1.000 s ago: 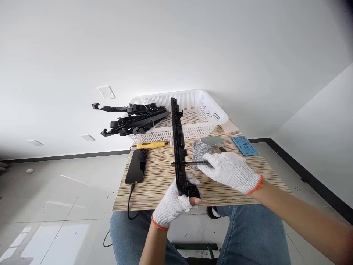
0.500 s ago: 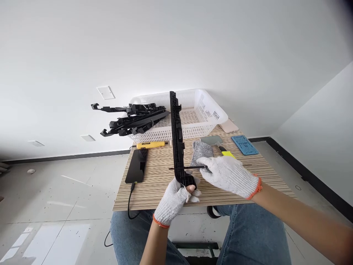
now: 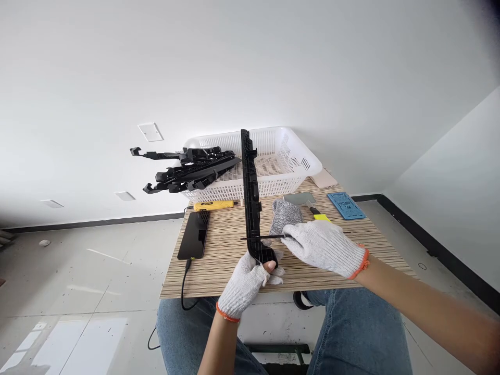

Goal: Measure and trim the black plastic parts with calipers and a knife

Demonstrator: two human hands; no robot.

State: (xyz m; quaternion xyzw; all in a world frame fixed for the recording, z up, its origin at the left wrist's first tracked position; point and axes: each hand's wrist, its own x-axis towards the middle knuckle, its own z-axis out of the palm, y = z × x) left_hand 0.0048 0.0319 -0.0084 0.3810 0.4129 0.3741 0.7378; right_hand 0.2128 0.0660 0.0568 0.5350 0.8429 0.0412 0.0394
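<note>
My left hand [image 3: 250, 281], in a white knit glove with an orange cuff, is closed around the bent lower end of a long black plastic part [image 3: 252, 198]. The part stands nearly upright above the table's front, its ribbed side showing. In my gloved right hand [image 3: 322, 247], the fingers pinch a thin dark file-like tool [image 3: 270, 237]. That tool lies level across the part just above its bend, its tip poking out on the left. Whether it touches the part's edge all along is too small to tell. A bare thumb tip shows at my left glove.
Behind the part stands a white plastic basket [image 3: 297, 156], with several similar black parts [image 3: 195, 169] hanging over its left side. The striped table [image 3: 222, 271] also bears a phone [image 3: 193, 234], a yellow tool [image 3: 214, 205], a grey cloth [image 3: 286, 216], a yellow-handled cutter [image 3: 321, 216] and a blue pad [image 3: 346, 205].
My right index finger has drawn back slightly along the tool, and the tool's tip has shifted a little to the right. My left hand and the black part stay almost still.
</note>
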